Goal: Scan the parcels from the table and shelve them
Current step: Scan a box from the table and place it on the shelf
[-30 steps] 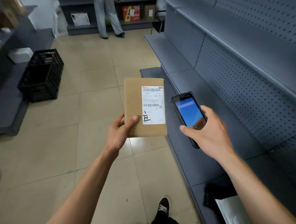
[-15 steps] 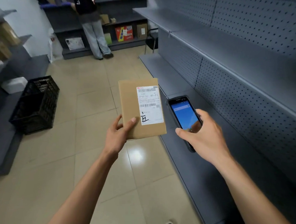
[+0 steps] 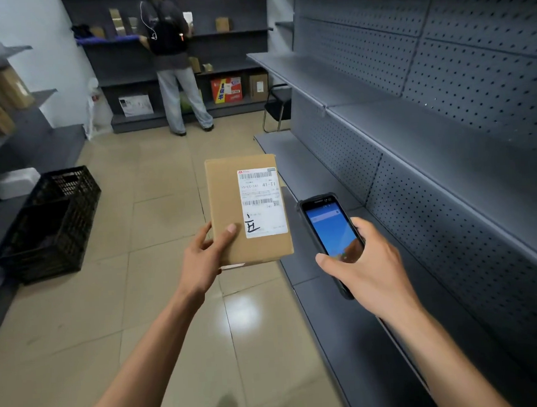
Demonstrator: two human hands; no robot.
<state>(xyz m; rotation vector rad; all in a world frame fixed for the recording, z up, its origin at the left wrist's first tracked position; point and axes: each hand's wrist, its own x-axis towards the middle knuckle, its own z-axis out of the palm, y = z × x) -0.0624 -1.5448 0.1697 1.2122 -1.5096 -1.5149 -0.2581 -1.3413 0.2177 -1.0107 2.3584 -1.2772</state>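
Note:
My left hand (image 3: 205, 261) grips a flat brown cardboard parcel (image 3: 226, 206) by its lower left corner, thumb on the face. A white shipping label (image 3: 262, 202) with barcodes and a handwritten mark covers its right side. To the right of the parcel, my right hand (image 3: 365, 268) holds a black handheld scanner (image 3: 327, 227), its blue screen lit and facing me, thumb at the screen's lower edge. Parcel and scanner sit side by side with a small gap between them.
Grey pegboard shelving (image 3: 415, 136) runs along the right, its boards bare. A black plastic crate (image 3: 51, 223) stands on the floor at left beside more shelves. A person (image 3: 171, 60) stands at the far shelving (image 3: 230, 34), which holds boxes. A chair (image 3: 278, 105) sits near the far right corner.
My view has tilted upward, showing more of the far shelves and the whole person. Parcel and scanner keep the same positions relative to each other, both still held.

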